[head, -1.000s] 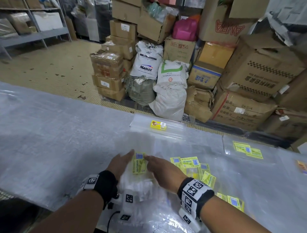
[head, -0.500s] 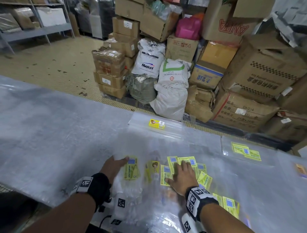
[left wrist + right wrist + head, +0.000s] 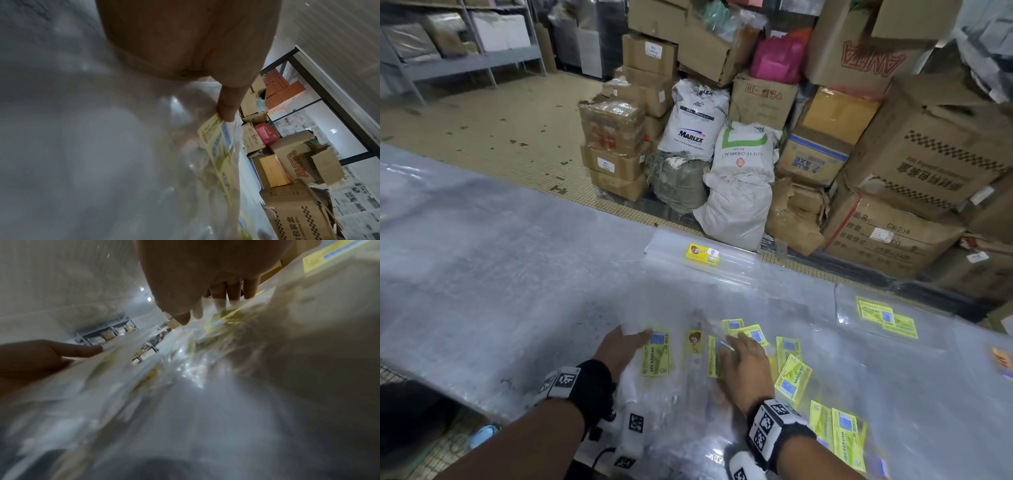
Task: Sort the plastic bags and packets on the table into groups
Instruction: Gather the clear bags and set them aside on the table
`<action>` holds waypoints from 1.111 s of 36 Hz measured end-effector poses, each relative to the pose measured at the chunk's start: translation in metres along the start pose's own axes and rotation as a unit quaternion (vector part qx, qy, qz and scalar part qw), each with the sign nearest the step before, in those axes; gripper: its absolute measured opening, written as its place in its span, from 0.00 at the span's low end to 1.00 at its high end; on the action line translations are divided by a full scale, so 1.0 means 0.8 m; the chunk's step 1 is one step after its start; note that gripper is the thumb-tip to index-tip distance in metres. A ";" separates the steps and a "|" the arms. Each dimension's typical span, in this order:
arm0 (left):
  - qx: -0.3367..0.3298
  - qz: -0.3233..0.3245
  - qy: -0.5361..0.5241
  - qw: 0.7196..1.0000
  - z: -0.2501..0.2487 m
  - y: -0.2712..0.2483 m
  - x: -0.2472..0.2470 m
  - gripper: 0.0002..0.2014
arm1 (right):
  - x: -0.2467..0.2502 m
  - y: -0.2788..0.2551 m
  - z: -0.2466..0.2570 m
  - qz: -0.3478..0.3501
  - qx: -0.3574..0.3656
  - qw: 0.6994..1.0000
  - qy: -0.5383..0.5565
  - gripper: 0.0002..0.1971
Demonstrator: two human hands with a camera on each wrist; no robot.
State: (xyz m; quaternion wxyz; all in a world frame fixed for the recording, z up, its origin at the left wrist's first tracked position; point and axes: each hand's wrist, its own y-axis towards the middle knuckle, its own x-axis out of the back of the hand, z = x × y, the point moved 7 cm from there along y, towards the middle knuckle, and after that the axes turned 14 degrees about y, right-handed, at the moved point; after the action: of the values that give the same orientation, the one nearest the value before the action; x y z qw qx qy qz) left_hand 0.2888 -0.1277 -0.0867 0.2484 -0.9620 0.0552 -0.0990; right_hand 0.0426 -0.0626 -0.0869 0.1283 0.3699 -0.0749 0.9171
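Observation:
Clear plastic packets with yellow-green labels lie on the plastic-covered table (image 3: 500, 274). My left hand (image 3: 640, 334) pinches one such packet (image 3: 657, 353) at its far left corner; in the left wrist view the thumb (image 3: 226, 112) presses on its label (image 3: 213, 138) and the fingers are hidden behind the plastic. A narrow packet with an orange label (image 3: 694, 342) lies just right of it. My right hand (image 3: 736, 342) rests flat, fingers (image 3: 226, 295) straight, on a loose pile of labelled packets (image 3: 792, 377).
A stack of clear bags with a yellow label (image 3: 702, 255) lies at the table's far edge. Another labelled stack (image 3: 887, 317) sits at the far right. More loose packets (image 3: 839, 435) lie near my right wrist. Cardboard boxes (image 3: 914, 164) and sacks (image 3: 739, 171) stand beyond the table.
My left hand has drawn its labelled packet to the left, away from the pile. My right hand let go of that packet and moved right onto the loose pile, baring the orange-label packet.

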 end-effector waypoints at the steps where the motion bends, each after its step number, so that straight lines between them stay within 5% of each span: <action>1: 0.000 0.003 -0.001 1.000 0.001 0.000 -0.003 0.06 | 0.004 -0.001 0.008 -0.018 0.012 0.999 0.035 0.20; 5: 0.005 0.019 0.011 1.000 0.006 0.001 -0.012 0.05 | 0.013 -0.012 0.055 -0.046 0.075 0.987 0.137 0.17; 11: 0.048 0.074 0.039 0.995 0.016 0.000 -0.020 0.16 | -0.002 -0.051 0.119 0.055 0.264 0.945 0.187 0.17; 14: 0.067 0.072 -0.022 0.995 0.017 -0.004 -0.015 0.19 | -0.014 -0.066 0.125 0.149 0.309 0.925 0.165 0.17; 17: 0.087 0.097 -0.081 0.988 0.021 -0.008 -0.022 0.32 | -0.021 -0.077 0.120 0.205 0.328 0.915 0.111 0.18; 22: 0.031 0.102 0.010 0.994 0.018 -0.015 -0.021 0.46 | -0.028 -0.086 0.106 0.232 0.342 0.910 0.034 0.17; 28: -0.005 0.080 0.042 0.996 0.016 -0.030 -0.028 0.11 | -0.007 -0.070 0.095 0.147 0.266 0.952 0.029 0.15; 32: 0.003 0.073 0.040 0.996 0.024 -0.035 -0.031 0.07 | 0.029 -0.046 0.045 0.032 0.086 0.996 0.020 0.14; 40: 0.017 0.062 0.019 0.998 0.033 -0.046 -0.048 0.10 | 0.074 -0.043 -0.066 -0.015 -0.127 0.984 -0.128 0.35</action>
State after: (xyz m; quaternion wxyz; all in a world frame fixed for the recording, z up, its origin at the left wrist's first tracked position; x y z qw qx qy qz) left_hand 0.2591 -0.0775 -0.0973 0.2693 -0.9504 0.1173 -0.1024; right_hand -0.0231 -0.0066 -0.0820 0.1770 0.4658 -0.2011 0.8434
